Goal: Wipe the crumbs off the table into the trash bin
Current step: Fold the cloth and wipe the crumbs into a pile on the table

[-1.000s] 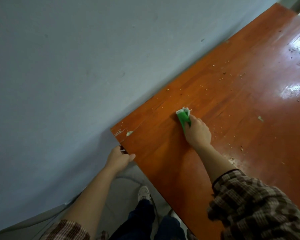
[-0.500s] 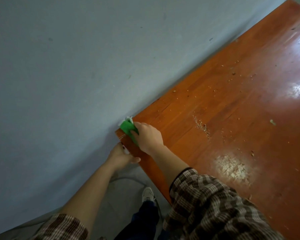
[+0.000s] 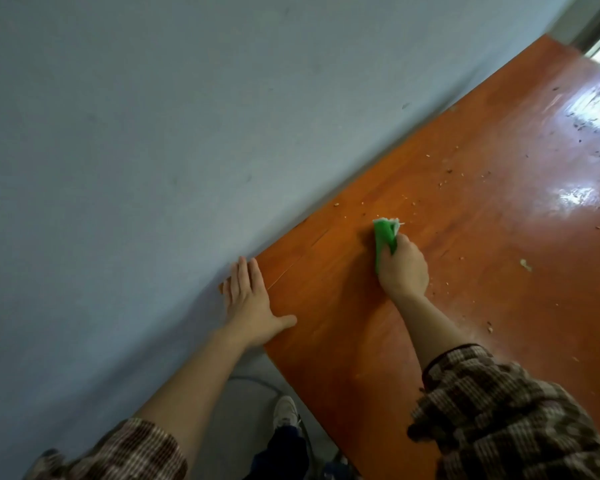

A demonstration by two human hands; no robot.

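A glossy orange-brown wooden table (image 3: 343, 341) runs along a grey wall. My right hand (image 3: 403, 268) is shut on a folded green cloth (image 3: 383, 239) and presses it flat on the tabletop, a little in from the wall. Small pale crumbs (image 3: 445, 183) lie scattered beyond and to the right of the cloth, and a larger pale scrap (image 3: 525, 265) sits to the right. My left hand (image 3: 248, 303) lies flat and open on the table's near left corner, fingers against the wall. No trash bin is in sight.
The grey wall (image 3: 153, 150) borders the table's left side. Below the table's near edge are grey floor, a thin cable (image 3: 253, 379), my white shoe (image 3: 284, 412) and dark trouser leg. Bright glare (image 3: 593, 109) marks the far right tabletop.
My right hand has carried the green cloth from the table's corner back out across the top. My left hand rose from under the corner edge and now lies flat on it.
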